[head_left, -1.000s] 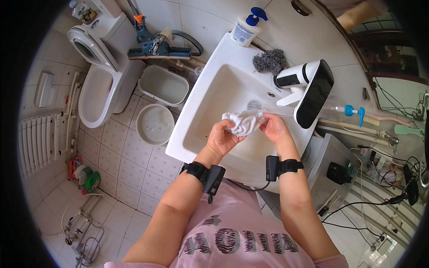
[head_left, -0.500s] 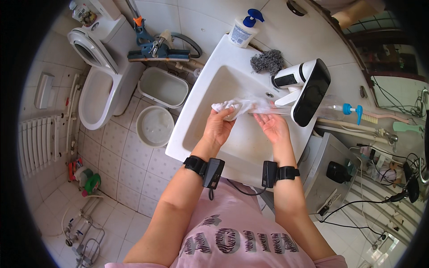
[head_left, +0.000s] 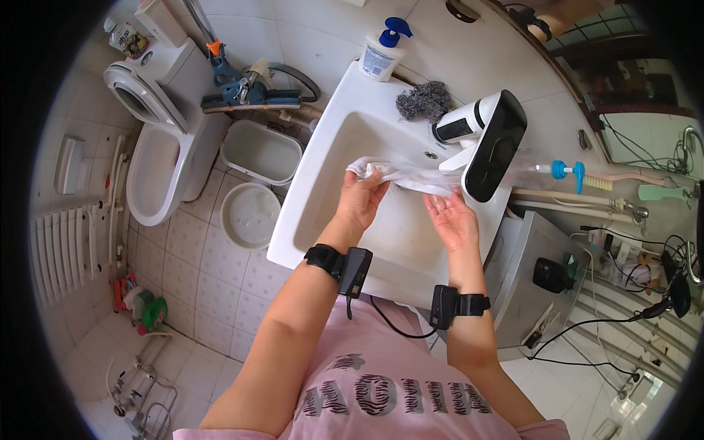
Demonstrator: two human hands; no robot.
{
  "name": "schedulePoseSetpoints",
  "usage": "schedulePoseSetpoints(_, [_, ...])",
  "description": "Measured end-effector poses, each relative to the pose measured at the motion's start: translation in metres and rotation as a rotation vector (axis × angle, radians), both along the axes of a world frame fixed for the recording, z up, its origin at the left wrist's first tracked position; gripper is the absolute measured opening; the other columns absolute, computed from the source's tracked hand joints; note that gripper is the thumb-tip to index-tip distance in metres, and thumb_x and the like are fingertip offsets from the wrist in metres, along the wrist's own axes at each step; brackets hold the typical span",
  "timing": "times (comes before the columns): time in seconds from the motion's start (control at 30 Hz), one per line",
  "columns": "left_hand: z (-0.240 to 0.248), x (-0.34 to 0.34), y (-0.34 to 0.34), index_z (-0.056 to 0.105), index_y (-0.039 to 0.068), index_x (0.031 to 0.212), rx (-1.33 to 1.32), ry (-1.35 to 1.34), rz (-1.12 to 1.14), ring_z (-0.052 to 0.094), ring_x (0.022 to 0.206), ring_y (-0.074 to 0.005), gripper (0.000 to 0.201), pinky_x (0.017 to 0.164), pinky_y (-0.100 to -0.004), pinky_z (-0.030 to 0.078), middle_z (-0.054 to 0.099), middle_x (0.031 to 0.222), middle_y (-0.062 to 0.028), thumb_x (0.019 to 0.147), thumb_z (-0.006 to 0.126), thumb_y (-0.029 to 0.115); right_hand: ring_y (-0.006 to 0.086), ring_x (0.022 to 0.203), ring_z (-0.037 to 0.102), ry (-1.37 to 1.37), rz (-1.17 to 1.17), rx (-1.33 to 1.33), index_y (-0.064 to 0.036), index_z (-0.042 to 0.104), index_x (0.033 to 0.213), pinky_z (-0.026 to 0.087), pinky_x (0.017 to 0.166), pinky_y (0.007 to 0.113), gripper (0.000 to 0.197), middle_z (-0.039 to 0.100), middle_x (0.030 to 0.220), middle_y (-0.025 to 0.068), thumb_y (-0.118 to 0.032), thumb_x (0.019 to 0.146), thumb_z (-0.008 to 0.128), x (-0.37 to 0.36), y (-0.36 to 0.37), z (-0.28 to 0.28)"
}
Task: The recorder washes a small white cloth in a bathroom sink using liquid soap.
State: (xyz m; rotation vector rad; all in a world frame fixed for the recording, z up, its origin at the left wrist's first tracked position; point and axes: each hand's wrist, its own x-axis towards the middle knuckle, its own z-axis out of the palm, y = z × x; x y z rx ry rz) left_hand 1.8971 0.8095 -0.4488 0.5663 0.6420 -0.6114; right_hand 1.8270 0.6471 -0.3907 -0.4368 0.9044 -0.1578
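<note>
A wet white cloth (head_left: 411, 176) is stretched sideways over the white sink basin (head_left: 319, 209). My left hand (head_left: 361, 199) is closed on its left end, thumb on top. The cloth's other end lies under the faucet (head_left: 469, 143), by the spout, where running water blurs its outline. My right hand (head_left: 452, 220) is palm up just below that end, its fingers stretched out and the tips at the cloth's lower edge. Whether those fingertips bear any of the cloth is hard to see.
A pump bottle (head_left: 381, 55) and a grey scouring pad (head_left: 423, 101) stand on the sink's back rim. A clear bottle with a blue pump (head_left: 535, 170) lies right of the faucet. Left of the sink are two tubs, a round one (head_left: 250, 216) and an oblong one (head_left: 262, 152), and a toilet (head_left: 158, 165).
The bunched cloth has been spread out into a longer strip toward the faucet. My right hand has moved slightly lower and away from my left. The view has shifted a little.
</note>
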Motion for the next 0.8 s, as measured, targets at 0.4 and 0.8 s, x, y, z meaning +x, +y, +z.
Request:
schedulePoseSetpoints(0.4, [-0.013,-0.004,0.014,0.032,0.007,0.123,0.034,0.068,0.096,0.048,0.109,-0.027,0.041,0.093,-0.0401,0.043,0.044,0.118,-0.0129,0.085,0.039,-0.007,0.0232,0.123,0.033,-0.1,-0.022,0.089,-0.0032,0.043,0.115,0.026,0.103,0.043,0.026,0.042,0.125,0.0075,-0.013,0.092,0.035,0.013,0.019,-0.022])
schedulePoseSetpoints(0.8, [-0.027,-0.014,0.007,0.006,0.011,0.137,-0.053,0.178,0.177,0.046,0.109,-0.0275,0.065,0.095,-0.0353,0.043,0.035,0.122,-0.0175,0.084,0.035,-0.013,0.0227,0.121,0.037,-0.041,-0.303,0.255,-0.0034,0.045,0.111,0.029,0.102,0.043,0.024,0.045,0.123,0.0081,-0.013,0.092,0.036,0.029,0.026,-0.027])
